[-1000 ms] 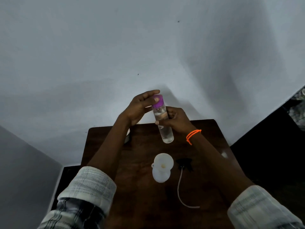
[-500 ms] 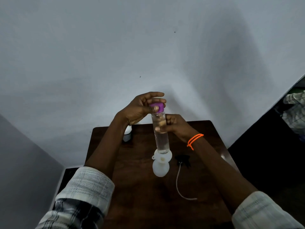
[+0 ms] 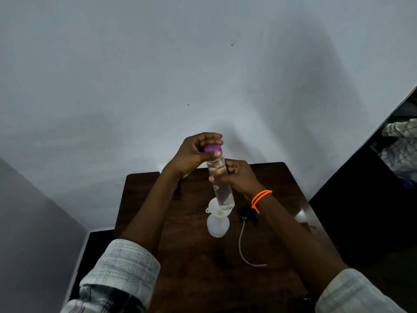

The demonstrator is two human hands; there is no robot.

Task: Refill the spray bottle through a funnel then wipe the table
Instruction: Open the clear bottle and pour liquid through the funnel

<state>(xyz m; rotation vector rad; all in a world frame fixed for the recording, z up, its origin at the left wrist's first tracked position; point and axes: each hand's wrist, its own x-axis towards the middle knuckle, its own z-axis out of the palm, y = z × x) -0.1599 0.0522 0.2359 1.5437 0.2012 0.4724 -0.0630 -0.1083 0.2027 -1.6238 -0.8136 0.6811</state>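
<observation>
A clear water bottle [image 3: 222, 190] with a purple cap [image 3: 213, 148] is held upright above the table. My right hand [image 3: 239, 177] grips its body. My left hand [image 3: 195, 152] curls its fingers and thumb round the purple cap. Just below the bottle's base stands a white spray bottle [image 3: 218, 225] with a white funnel [image 3: 216, 207] in its neck. The black spray head [image 3: 247, 215] with its long thin tube [image 3: 242, 249] lies on the table to the right of the spray bottle.
The small dark wooden table [image 3: 191, 267] stands against a white wall. A small white object [image 3: 301, 216] sits near the table's right edge. Dark floor lies on both sides, and checked cloth [image 3: 399, 150] shows at the far right.
The clear bottle has swung from tilted to upright and now hangs over the funnel. My left hand has closed fully round the purple cap.
</observation>
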